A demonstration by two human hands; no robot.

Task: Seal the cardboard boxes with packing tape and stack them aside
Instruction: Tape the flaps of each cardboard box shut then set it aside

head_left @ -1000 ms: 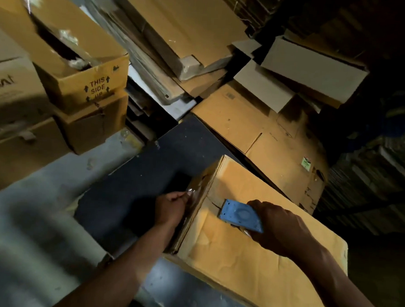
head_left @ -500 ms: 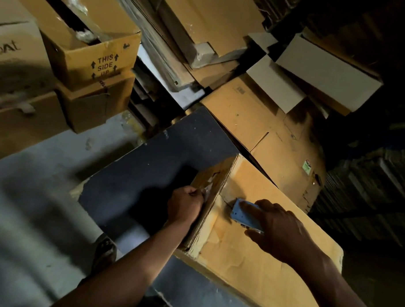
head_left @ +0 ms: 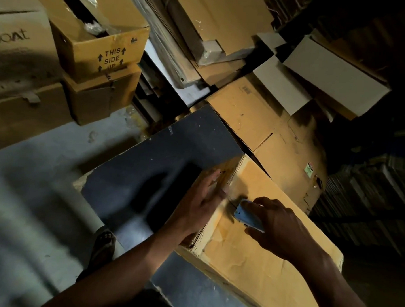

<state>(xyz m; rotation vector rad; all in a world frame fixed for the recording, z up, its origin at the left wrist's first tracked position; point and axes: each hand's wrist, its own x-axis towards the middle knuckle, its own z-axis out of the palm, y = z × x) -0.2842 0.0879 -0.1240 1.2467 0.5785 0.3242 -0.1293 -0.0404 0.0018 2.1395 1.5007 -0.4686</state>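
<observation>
A tan cardboard box (head_left: 257, 254) lies tilted in front of me on a dark board. My left hand (head_left: 199, 203) lies flat, fingers straight, pressing on the box's left side face near its top corner. My right hand (head_left: 279, 227) grips a blue tape dispenser (head_left: 247, 215) and holds it against the box's top face close to that same edge. Clear tape runs over the corner between the two hands; its exact extent is hard to see.
A dark board (head_left: 164, 165) lies under the box on the grey floor (head_left: 34, 205). An open "THIS SIDE UP" box (head_left: 101, 51) is stacked at upper left. Flattened cartons (head_left: 267, 123) and white boxes (head_left: 332, 77) crowd the back. A sandalled foot (head_left: 104, 244) shows below.
My left hand went from pinching the tape end at the box's side to lying flat against it. The dispenser in my right hand slid towards the box edge.
</observation>
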